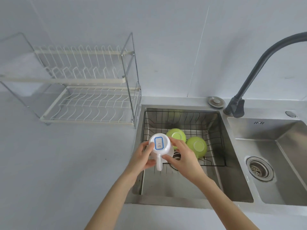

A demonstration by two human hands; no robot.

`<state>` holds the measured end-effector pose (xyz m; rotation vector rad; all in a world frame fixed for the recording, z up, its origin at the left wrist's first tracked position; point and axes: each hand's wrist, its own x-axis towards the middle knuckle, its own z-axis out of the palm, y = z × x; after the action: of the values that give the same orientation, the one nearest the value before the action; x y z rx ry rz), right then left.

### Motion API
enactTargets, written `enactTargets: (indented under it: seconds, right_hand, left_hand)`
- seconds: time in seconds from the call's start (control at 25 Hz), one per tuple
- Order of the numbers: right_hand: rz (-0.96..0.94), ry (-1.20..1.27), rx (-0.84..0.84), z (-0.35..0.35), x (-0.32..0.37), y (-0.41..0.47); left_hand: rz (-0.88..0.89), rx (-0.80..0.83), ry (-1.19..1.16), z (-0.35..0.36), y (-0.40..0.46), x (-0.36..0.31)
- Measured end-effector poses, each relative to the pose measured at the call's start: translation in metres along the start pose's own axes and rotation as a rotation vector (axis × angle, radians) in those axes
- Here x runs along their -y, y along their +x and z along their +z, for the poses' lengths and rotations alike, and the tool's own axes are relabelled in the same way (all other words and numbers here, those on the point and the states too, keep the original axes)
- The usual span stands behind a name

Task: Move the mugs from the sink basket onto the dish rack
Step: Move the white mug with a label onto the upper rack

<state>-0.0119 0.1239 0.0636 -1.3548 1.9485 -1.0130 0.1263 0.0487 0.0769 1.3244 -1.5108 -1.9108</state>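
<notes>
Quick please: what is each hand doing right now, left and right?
Left hand: closed on the white mug, held upside down.
Right hand: closed on the same mug, from the other side.

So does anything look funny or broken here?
Nothing looks broken or spilled. The white mug is held upside down by both hands, left hand and right hand, showing a blue-bordered sticker on its base.

A home kitchen is shown.
A steel double sink (186, 199) is set in the counter; left of it a dish rack (86, 80), behind it a faucet (259, 63).
</notes>
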Motion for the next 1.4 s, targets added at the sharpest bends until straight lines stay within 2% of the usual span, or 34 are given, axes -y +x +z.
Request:
enactTargets:
  seconds: [0.2,0.36,0.52,0.68,0.84,1.0,1.2,1.4]
  right_hand:
    - [-0.022,0.023,0.011,0.026,0.027,0.009]
    - [-0.048,0.034,0.024,0.046,0.052,0.017]
    - [-0.072,0.031,-0.013,0.06,0.083,0.026]
    - [-0.088,0.081,-0.041,0.072,0.121,0.04]
    - [-0.104,0.136,-0.072,0.075,0.163,0.058]
    - [-0.147,0.136,-0.057,0.07,0.199,0.076]
    - [-0.195,0.095,-0.119,0.05,0.244,0.098]
    - [-0.217,0.001,-0.125,0.022,0.281,0.129]
  left_hand:
    - [0.038,0.117,0.051,-0.05,-0.014,0.0]
    - [0.112,0.115,0.117,-0.087,-0.02,-0.007]
    - [0.18,0.079,0.192,-0.119,-0.022,-0.021]
    - [0.341,-0.077,0.402,-0.154,-0.017,-0.037]
    - [0.521,-0.17,0.509,-0.188,-0.015,-0.07]
    - [0.647,-0.144,0.517,-0.212,-0.014,-0.105]
    - [0.756,-0.12,0.474,-0.23,-0.01,-0.157]
    - [0.853,-0.122,0.592,-0.236,0.008,-0.213]
